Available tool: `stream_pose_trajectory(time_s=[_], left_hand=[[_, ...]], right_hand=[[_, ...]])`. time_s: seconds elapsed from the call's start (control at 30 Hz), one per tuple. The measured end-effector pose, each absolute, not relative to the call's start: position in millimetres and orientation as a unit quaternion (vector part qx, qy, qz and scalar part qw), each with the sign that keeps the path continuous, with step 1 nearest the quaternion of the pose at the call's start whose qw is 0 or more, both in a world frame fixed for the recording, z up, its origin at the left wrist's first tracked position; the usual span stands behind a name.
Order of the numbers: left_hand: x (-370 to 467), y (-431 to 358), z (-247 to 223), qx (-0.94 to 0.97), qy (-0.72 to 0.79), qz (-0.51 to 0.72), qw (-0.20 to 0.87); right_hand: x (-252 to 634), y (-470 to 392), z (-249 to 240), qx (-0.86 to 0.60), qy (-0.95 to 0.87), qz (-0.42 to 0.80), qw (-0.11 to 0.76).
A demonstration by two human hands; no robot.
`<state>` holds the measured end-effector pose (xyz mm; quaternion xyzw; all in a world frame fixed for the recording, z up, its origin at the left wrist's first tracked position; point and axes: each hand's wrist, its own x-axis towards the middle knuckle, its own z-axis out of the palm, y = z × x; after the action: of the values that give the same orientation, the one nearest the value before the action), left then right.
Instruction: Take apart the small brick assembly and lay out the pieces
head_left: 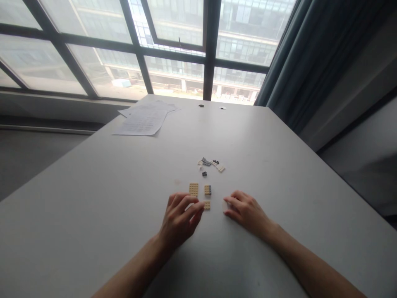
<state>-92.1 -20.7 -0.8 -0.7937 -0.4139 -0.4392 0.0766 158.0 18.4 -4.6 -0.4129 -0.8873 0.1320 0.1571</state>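
Three small tan studded pieces lie close together on the white table. The larger tan plate (193,189) is just beyond the fingers of my left hand (182,215). To its right sits a tan block with a dark blue-grey edge (207,190). My left hand's thumb and fingertips are closed on the left side of the small tan plate (207,205), nearest me. My right hand (245,209) rests on the table to the right, thumb and forefinger apart with nothing visible between them.
Farther out lies a loose group of grey pieces (206,162), white pieces (221,169) and a dark piece (204,174). Printed papers (142,120) lie at the table's (108,178) far left, near the window. Two round holes are near the far edge.
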Motion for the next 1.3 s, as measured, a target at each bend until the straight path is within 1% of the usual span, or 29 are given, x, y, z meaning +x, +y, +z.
stream_pose_trajectory(time_s=[0.43,0.67,0.83,1.3], left_hand=[[-93.2,-18.0,-0.7,-0.797,-0.423,-0.422,0.087],[-96.7,-15.7,-0.9,-0.761,-0.451,-0.461,0.078],[-95.7,-15.4,-1.9,-0.76,-0.452,-0.461,0.075],[-96.9,-14.4,-2.7,-0.766,-0.45,-0.453,0.073]], right_hand=[[147.5,10.5,-8.1,-0.41,-0.889,0.112,0.169],[131.0,-7.9,-5.8,-0.35,-0.919,0.107,0.145],[127.8,-14.0,-5.8,-0.337,-0.928,0.094,0.131],[134.0,-13.8,-8.4,-0.336,-0.925,0.076,0.157]])
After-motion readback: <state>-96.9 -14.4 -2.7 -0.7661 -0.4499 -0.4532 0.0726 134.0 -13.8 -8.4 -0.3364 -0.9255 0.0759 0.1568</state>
